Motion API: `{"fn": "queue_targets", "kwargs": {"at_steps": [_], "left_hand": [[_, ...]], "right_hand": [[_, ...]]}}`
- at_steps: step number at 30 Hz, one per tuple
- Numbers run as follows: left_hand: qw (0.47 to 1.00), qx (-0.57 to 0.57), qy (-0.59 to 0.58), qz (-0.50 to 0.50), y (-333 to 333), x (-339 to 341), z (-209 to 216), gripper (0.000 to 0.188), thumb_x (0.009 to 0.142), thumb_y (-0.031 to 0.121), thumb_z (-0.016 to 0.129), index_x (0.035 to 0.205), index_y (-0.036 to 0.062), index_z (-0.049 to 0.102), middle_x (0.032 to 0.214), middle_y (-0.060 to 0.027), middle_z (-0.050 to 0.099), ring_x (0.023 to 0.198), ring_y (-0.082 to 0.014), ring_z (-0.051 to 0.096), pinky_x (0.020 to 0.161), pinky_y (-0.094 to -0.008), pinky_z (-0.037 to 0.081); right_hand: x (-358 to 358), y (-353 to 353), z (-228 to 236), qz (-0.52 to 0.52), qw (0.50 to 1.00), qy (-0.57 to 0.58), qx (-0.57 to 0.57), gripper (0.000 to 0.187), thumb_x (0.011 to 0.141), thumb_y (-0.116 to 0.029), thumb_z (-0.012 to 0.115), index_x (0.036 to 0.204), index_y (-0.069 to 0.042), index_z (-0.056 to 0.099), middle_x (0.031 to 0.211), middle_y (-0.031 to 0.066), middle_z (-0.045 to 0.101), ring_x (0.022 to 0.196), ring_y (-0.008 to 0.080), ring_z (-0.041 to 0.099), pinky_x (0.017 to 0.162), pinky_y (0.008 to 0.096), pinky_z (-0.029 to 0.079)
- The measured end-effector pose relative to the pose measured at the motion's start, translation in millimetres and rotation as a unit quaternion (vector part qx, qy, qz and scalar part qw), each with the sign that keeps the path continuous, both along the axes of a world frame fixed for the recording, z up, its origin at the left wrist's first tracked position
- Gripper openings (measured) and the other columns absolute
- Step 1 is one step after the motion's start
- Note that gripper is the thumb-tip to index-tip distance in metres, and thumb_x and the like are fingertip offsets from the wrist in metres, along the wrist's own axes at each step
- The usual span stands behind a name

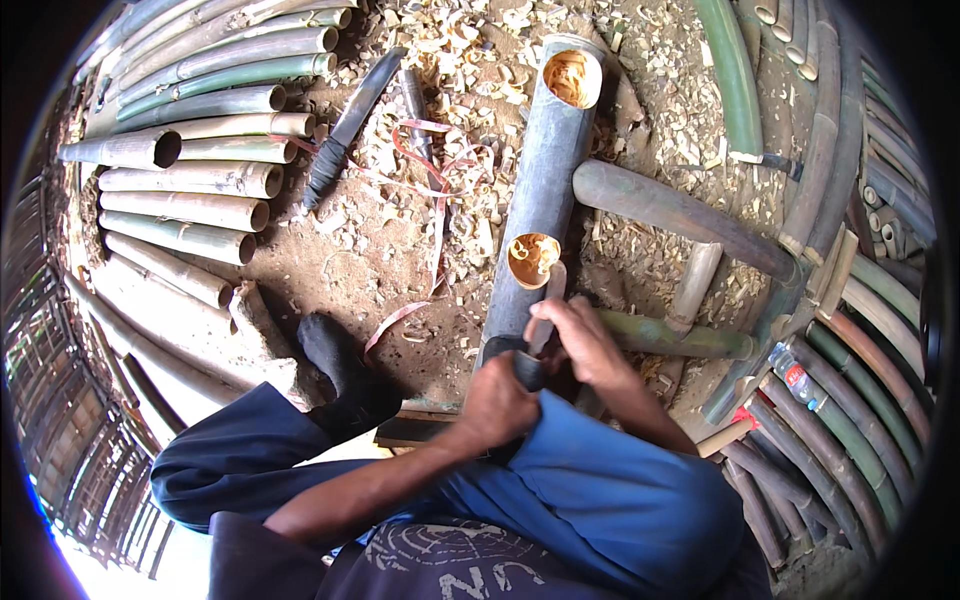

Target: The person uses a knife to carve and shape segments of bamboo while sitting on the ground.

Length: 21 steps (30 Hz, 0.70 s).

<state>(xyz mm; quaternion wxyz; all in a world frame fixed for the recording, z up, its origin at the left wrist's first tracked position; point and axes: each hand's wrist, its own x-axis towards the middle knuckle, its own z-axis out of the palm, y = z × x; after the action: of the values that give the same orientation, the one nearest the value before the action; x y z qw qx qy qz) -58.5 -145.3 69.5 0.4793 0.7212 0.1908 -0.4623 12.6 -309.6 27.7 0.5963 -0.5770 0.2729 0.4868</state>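
Between my legs lies a thick grey-green bamboo pole [541,170], pointing away from me. Two oval holes cut in its upper side show pale insides: a far hole [573,79] and a near hole [533,259], both with curled shavings in them. My left hand [500,402] is closed round the dark wrapped handle of a knife at the near end of the pole. Its narrow blade [554,284] points toward the near hole. My right hand [585,342] is curled against the blade, fingers bent; its exact grip is partly hidden.
Left of the pole, a large knife [350,125] and a slim dark-handled tool [416,105] lie among wood shavings, with a red ribbon [440,225]. Cut bamboo lengths [190,180] line the left. A bamboo frame [685,215] stands right, near a plastic bottle [795,375].
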Motion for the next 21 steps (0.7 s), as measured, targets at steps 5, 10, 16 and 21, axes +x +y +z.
{"fn": "queue_targets", "kwargs": {"at_steps": [5, 10, 16, 21], "left_hand": [[0.918, 0.133, -0.126, -0.353, 60.1, 58.1, 32.1, 0.037, 0.085, 0.015, 0.072, 0.111, -0.0097, 0.062, 0.079, -0.018, 0.071, 0.077, -0.0322, 0.075, 0.067, -0.044, 0.06], [0.758, 0.158, -0.233, -0.589, 80.9, 186.9, 84.4, 0.012, 0.083, 0.013, 0.071, 0.088, 0.0032, 0.076, 0.088, -0.0127, 0.076, 0.085, -0.0273, 0.077, 0.074, -0.0386, 0.061], [0.821, -0.014, -0.022, -0.57, 109.4, 205.0, 16.9, 0.039, 0.059, 0.022, 0.088, 0.09, 0.0005, 0.076, 0.081, -0.0155, 0.075, 0.074, -0.0288, 0.074, 0.069, -0.0418, 0.057], [0.936, -0.099, 0.028, -0.337, 116.5, 126.6, 4.6, 0.038, 0.068, 0.022, 0.085, 0.094, -0.0042, 0.072, 0.076, -0.012, 0.072, 0.067, -0.0196, 0.066, 0.066, -0.0372, 0.056]], "right_hand": [[-17.8, 20.8, 3.0, -0.243, 0.935, 0.134, 0.221, 0.03, 0.102, -0.028, 0.059, 0.11, 0.0, 0.067, 0.103, 0.0131, 0.07, 0.098, 0.0227, 0.071, 0.079, 0.0444, 0.063], [-18.9, 83.3, 7.6, -0.431, 0.754, 0.167, 0.467, 0.038, 0.11, -0.031, 0.051, 0.133, -0.002, 0.06, 0.123, 0.0129, 0.071, 0.118, 0.0295, 0.068, 0.105, 0.0464, 0.056], [-3.7, 75.9, 12.4, -0.375, 0.851, 0.124, 0.347, 0.04, 0.109, -0.025, 0.048, 0.128, 0.008, 0.059, 0.12, 0.0214, 0.069, 0.114, 0.0334, 0.069, 0.1, 0.0462, 0.06], [-1.2, 59.7, 17.8, -0.259, 0.927, 0.143, 0.231, 0.037, 0.103, -0.026, 0.052, 0.116, 0.007, 0.063, 0.103, 0.0223, 0.073, 0.091, 0.0349, 0.075, 0.082, 0.0459, 0.063]]}}
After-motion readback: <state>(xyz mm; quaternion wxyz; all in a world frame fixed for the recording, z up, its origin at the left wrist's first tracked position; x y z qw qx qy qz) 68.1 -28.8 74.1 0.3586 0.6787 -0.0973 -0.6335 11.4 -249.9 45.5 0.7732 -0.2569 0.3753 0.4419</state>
